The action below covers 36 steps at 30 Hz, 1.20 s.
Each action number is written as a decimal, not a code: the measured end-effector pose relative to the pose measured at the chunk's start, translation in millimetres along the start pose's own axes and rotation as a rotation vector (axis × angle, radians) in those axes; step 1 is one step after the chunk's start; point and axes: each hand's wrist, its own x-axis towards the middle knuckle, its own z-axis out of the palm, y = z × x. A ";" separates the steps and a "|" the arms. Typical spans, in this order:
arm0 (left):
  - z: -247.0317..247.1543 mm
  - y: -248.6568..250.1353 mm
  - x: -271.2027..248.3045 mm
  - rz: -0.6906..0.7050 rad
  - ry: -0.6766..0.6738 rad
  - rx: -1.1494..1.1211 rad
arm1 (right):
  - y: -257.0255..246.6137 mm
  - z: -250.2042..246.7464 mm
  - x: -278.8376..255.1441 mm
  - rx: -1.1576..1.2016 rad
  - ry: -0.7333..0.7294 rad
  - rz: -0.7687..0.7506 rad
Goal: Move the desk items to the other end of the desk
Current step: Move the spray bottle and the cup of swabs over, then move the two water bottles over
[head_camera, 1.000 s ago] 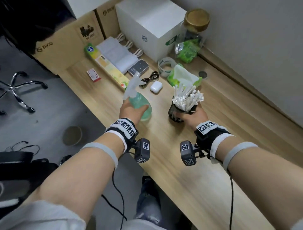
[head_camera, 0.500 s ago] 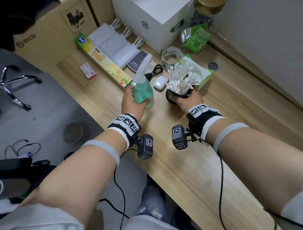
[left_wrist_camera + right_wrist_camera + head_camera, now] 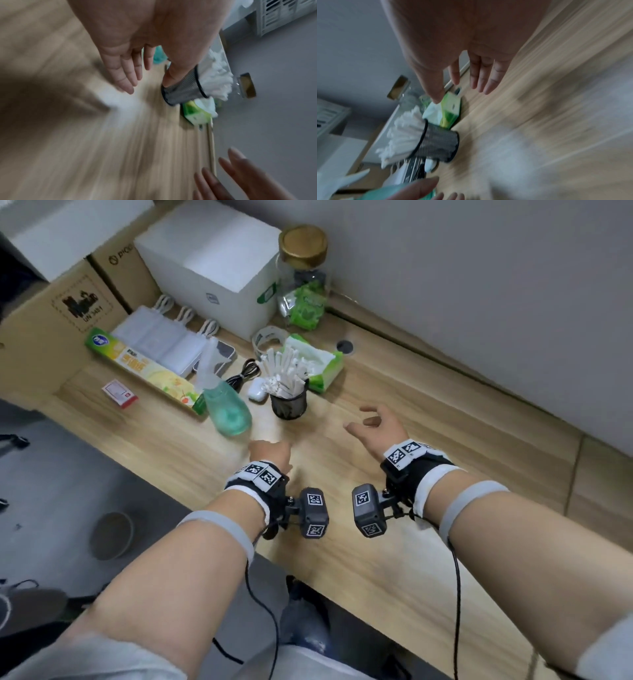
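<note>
A teal spray bottle (image 3: 226, 409) and a black mesh cup (image 3: 288, 405) full of white sticks stand upright on the wooden desk (image 3: 376, 542), side by side among the items at its far end. My left hand (image 3: 270, 451) hovers just behind the bottle, free of it. My right hand (image 3: 368, 419) floats to the right of the cup, fingers loosely spread and holding nothing. The left wrist view shows straight fingers (image 3: 130, 75) and the cup (image 3: 183, 89) beyond them. In the right wrist view the fingers (image 3: 481, 81) are straight, with the cup (image 3: 438, 143) below.
Behind stand a white box (image 3: 212, 265), a gold-lidded jar (image 3: 303, 275), a tape roll (image 3: 270, 337) and a green tissue pack (image 3: 318, 368). An earbud case (image 3: 257, 393), black cable (image 3: 243, 374), long wrap box (image 3: 150, 368) and small red box (image 3: 120, 393) lie nearby. Cardboard boxes (image 3: 51, 313) close the far left.
Both hands carried the bottle and the cup toward the far end, set them down, let go, and pulled back toward me.
</note>
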 end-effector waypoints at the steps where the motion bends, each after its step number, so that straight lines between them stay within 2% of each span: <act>1: 17.5 3.0 -16.7 0.011 -0.066 0.022 | 9.4 -20.4 -10.0 0.017 0.022 0.002; 4: 80.3 4.9 -78.8 0.083 -0.269 0.070 | 50.3 -88.7 -44.8 0.060 0.098 0.016; 8: 170.0 -10.9 -199.6 0.149 -0.475 0.092 | 131.6 -196.5 -111.8 0.113 0.235 0.036; 12: 268.0 -59.9 -319.7 0.301 -0.580 0.253 | 231.4 -306.2 -201.6 0.204 0.400 0.086; 15: 345.2 -104.0 -410.3 0.364 -0.696 0.339 | 301.5 -391.9 -280.6 0.210 0.545 0.138; 19: 430.1 -156.7 -530.9 0.425 -0.878 0.426 | 376.8 -497.5 -380.2 0.202 0.723 0.222; 22: 483.2 -192.7 -604.6 0.468 -1.006 0.489 | 426.0 -557.7 -444.0 0.220 0.857 0.289; 26: 545.0 -238.2 -679.0 0.525 -1.139 0.564 | 485.4 -606.6 -514.2 0.269 0.952 0.376; 29: 594.4 -273.3 -715.4 0.553 -1.188 0.613 | 534.2 -630.4 -548.5 0.346 0.984 0.442; 32: 647.5 -306.6 -742.4 0.561 -1.208 0.649 | 583.7 -660.0 -565.5 0.368 0.965 0.498; 36: 723.0 -338.5 -767.6 0.539 -1.195 0.646 | 640.3 -718.4 -561.5 0.370 0.908 0.535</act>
